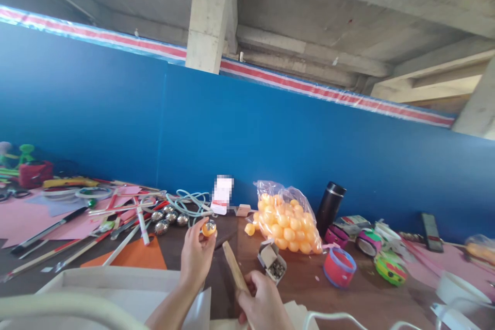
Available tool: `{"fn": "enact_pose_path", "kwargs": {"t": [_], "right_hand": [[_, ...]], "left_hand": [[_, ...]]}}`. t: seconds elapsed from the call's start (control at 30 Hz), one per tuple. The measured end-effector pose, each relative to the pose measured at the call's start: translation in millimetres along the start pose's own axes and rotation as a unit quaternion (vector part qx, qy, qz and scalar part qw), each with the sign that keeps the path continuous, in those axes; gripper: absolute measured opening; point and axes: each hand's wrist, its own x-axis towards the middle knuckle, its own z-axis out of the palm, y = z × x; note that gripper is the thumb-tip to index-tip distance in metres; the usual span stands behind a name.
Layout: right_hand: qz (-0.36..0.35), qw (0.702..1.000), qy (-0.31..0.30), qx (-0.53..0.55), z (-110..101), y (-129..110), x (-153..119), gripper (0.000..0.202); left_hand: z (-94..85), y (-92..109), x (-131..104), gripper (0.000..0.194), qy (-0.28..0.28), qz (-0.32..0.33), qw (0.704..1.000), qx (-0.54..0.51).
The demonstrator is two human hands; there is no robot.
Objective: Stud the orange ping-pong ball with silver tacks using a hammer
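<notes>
My left hand [196, 255] pinches an orange ball [209, 228] whose upper part is shiny silver, holding it up above the dark table. My right hand [261, 296] is wrapped round a flat strip of wood [233, 264] that points up and to the left, its tip apart from the ball. Just beyond the right hand stands a small open cardboard box [275, 265] with many tiny metal pieces in it, too small to name. Behind it lies a clear plastic bag [288, 221] full of orange balls, with a loose orange ball [249, 229] at its left. Several silver balls [162, 226] rest left of my left hand.
A white tray-like box [81, 281] is at the front left. Paper, sticks and tools clutter the left side. A black bottle [331, 208], a red and blue roll [339, 267] and a phone [432, 232] stand to the right. A blue partition [247, 134] closes the back.
</notes>
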Motion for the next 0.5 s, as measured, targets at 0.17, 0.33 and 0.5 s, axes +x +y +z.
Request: {"fn": "enact_pose_path", "kwargs": {"t": [0.17, 0.33, 0.5], "right_hand": [[-0.045, 0.994, -0.011, -0.096, -1.1, -10.1, -9.6, 0.011], [-0.056, 0.968, 0.073, -0.234, -23.2, -12.6, -5.7, 0.021], [0.006, 0.951, 0.193, -0.241, -65.8, 3.9, 11.7, 0.024]], "left_hand": [[1.9, -2.8, -1.5, 0.037, -0.006, 0.007, 1.000, -0.007], [3.3, -4.4, -2.9, 0.036, -0.016, 0.006, 1.000, -0.006], [4.4, -4.8, -4.0, 0.037, -0.024, 0.004, 1.000, -0.008]]}}
